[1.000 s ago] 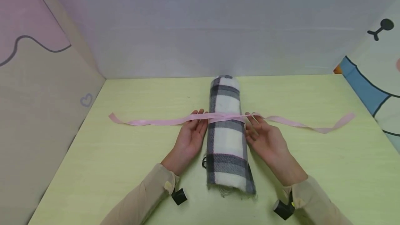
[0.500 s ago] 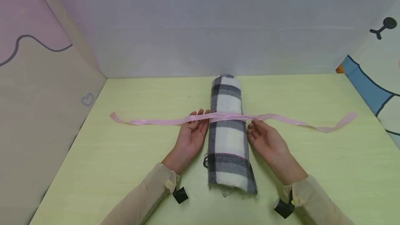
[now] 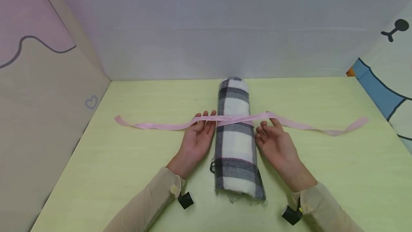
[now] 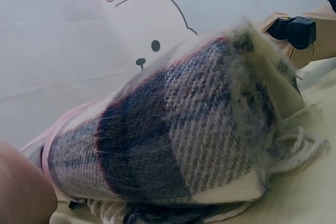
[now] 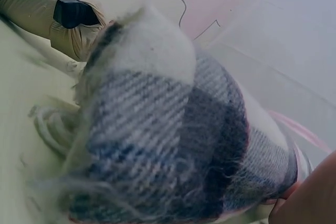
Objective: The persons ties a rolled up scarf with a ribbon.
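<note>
A rolled plaid scarf (image 3: 237, 144), white and grey with dark bands and a fringed near end, lies lengthwise on the table. Around its middle runs a pink ribbon (image 3: 161, 126), its two ends crossed on top and stretched out to either side. My left hand (image 3: 197, 140) lies palm up along the scarf's left side, fingers fairly straight, with the ribbon passing over them. On the other side, my right hand (image 3: 278, 146) has its index finger raised under the ribbon, while the remaining fingers bend loosely near the scarf. The left wrist view shows the scarf's fringe (image 4: 299, 148) close up.
The pale green table (image 3: 135, 174) meets a plain grey back wall (image 3: 225, 28). Printed side panels stand at left and right. A small dark loop (image 3: 212, 167) pokes out beside the scarf's lower left side.
My right index finger has gone from near the scarf to under the right ribbon end, lifting that stretch a little. My left hand has stayed nearly still.
</note>
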Tool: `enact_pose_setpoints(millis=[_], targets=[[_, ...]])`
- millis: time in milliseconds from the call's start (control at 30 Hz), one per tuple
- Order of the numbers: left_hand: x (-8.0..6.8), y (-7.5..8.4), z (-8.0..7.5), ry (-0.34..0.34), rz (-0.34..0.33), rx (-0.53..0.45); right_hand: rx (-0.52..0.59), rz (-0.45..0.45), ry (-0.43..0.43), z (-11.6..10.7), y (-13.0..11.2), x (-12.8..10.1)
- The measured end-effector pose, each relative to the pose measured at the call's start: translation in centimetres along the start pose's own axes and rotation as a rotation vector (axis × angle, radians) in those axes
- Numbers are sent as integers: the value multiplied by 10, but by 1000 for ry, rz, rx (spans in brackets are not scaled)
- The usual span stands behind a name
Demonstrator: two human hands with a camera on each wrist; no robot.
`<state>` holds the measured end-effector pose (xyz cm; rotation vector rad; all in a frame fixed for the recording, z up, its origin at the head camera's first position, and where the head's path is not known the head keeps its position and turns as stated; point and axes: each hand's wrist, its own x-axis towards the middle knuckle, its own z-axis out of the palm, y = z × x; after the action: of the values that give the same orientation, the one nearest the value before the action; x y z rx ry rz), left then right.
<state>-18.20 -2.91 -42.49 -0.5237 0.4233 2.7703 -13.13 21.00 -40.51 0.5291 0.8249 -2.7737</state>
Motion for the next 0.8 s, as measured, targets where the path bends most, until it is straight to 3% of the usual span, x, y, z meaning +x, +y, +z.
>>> enact_pose_setpoints(millis=[300, 500, 600, 800], targets=[[2, 1, -2, -48, -9, -15, 61, -26, -81, -2, 1, 6], [1, 2, -6, -153, -34, 56, 158, 18, -134, -9, -2, 11], [2, 2, -6, -198, -36, 78, 201, 32, -178, -12, -3, 12], [3, 2, -5, -243, -20, 109, 187, -7, -316, -16, -2, 14]])
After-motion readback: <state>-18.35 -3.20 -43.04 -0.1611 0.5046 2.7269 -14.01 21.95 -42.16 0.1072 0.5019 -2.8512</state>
